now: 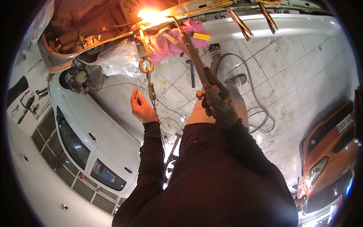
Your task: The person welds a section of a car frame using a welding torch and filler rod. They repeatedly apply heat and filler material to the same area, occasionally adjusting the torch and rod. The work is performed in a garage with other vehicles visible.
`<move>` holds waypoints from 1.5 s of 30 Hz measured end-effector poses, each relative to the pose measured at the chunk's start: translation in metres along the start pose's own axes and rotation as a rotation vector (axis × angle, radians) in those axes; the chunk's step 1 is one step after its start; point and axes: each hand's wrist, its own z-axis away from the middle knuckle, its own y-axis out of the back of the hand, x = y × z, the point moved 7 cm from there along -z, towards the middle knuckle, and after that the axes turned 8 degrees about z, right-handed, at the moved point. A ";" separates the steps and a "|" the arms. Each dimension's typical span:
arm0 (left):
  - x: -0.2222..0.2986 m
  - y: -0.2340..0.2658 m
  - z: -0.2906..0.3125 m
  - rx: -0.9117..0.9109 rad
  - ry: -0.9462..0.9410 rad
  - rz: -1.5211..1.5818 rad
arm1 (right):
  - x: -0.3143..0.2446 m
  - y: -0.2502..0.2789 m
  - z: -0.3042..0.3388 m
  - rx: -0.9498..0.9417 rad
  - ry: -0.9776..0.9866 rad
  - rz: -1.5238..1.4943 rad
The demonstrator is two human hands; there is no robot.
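Observation:
My right hand [219,100], in a dark, dirty work glove, is wrapped around the handle of a gas torch [194,56]. The torch's thin bent tip reaches to the car body frame [193,11], where a bright orange-yellow glow hides the metal. My bare left hand [143,108] is raised beside a hanging chain [151,90], its fingers apart and nothing visible in them. That chain hooks into a metal ring [146,65] below a pull clamp [141,45] fixed to the body edge near the glow.
A pink cloth [166,47] and clear plastic sheeting [121,58] hang close to the glow. On the tiled floor lie a hammer [192,73] and a looped hose [261,109]. A white car [94,132] stands at left, an orange car [325,151] at right.

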 end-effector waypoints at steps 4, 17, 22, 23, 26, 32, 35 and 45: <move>-0.016 -0.005 0.000 -0.049 0.280 0.175 | -0.004 -0.014 -0.024 0.033 -0.058 0.294; -0.009 -0.011 -0.064 -0.146 0.385 0.048 | -0.013 -0.033 -0.038 0.107 -0.133 0.536; -0.018 -0.010 -0.083 -0.060 0.330 0.148 | -0.018 -0.048 -0.035 0.148 -0.038 0.622; -0.018 -0.011 -0.086 -0.040 0.341 0.147 | -0.012 -0.047 -0.034 0.167 -0.040 0.599; -0.006 -0.013 -0.095 -0.057 0.349 0.142 | 0.004 -0.035 -0.030 0.184 -0.105 0.477; -0.006 -0.027 -0.119 -0.055 0.404 0.199 | -0.005 -0.040 -0.031 0.095 0.106 0.922; -0.007 -0.033 -0.131 -0.048 0.328 0.190 | 0.005 -0.036 -0.035 0.123 -0.028 0.726; -0.008 -0.051 -0.138 -0.129 0.349 0.176 | -0.019 -0.024 -0.019 0.042 0.315 1.148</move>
